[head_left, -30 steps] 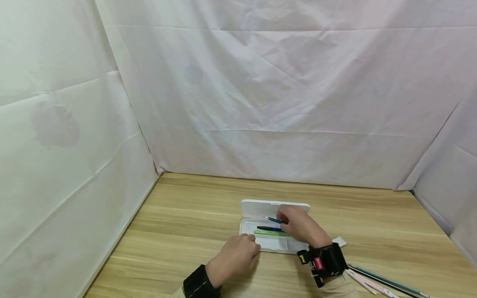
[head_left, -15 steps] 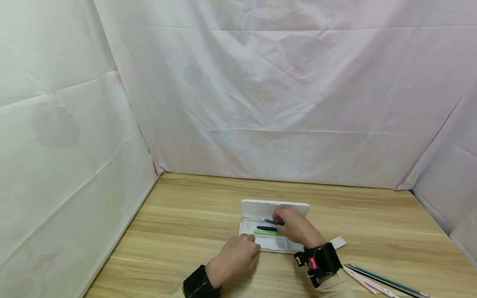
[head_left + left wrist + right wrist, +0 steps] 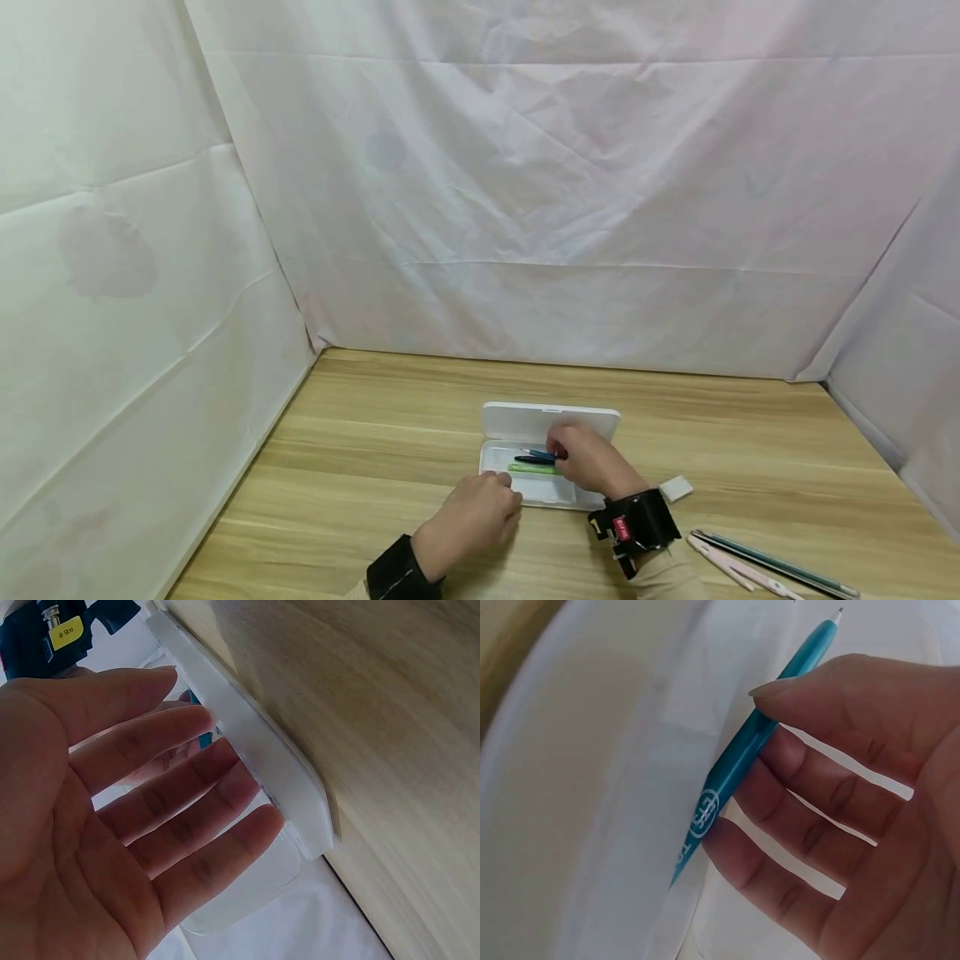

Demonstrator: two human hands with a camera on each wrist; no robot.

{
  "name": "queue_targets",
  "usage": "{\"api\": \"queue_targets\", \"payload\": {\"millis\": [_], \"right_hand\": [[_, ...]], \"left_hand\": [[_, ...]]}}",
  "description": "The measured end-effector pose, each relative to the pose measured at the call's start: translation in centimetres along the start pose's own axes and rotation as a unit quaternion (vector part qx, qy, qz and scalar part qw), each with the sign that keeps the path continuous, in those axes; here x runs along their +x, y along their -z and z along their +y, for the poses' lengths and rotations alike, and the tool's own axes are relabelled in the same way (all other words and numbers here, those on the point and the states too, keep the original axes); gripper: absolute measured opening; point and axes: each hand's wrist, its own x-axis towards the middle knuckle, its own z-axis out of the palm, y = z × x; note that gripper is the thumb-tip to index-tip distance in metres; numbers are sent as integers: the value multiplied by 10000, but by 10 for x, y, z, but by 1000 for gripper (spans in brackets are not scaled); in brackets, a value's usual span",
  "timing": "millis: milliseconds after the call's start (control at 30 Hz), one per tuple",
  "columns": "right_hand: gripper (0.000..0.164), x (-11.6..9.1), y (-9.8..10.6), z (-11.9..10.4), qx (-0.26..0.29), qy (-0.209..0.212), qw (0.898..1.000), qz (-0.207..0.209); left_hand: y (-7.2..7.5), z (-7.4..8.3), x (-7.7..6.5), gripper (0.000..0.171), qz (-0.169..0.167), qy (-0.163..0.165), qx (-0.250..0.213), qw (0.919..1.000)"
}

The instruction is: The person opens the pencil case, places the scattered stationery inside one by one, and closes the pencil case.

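Fingers: right hand pinching teal pen; left hand unclenched against white case, eight o'clock. Slack pinch, I judge, could drop it across dark pen, six o'clock.

Your wood-grain table carries an open white case — to its right you have a small white block, and, nearer you, slim dark-green rods just beside a pink two-legged tool.
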Motion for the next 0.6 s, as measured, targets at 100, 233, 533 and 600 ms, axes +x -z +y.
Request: {"api": "queue_targets", "payload": {"millis": [100, 233, 533, 600], "right_hand": [[21, 0, -1, 0, 25, -32, 10000, -18], [20, 0, -2, 1, -5, 47, 10000, -36], [20, -1, -3, 2, 9, 31, 9999, -140], [20, -1, -3, 1, 3, 16, 9999, -162]], "left_hand": [[0, 0, 0, 11, -54, 30, -55, 10000], [0, 0, 0, 11, -96, 63, -58, 9999], [-1, 0, 1, 11, -41, 42, -22, 10000], [-1, 0, 1, 11, -41, 44, -14, 10000]]}}
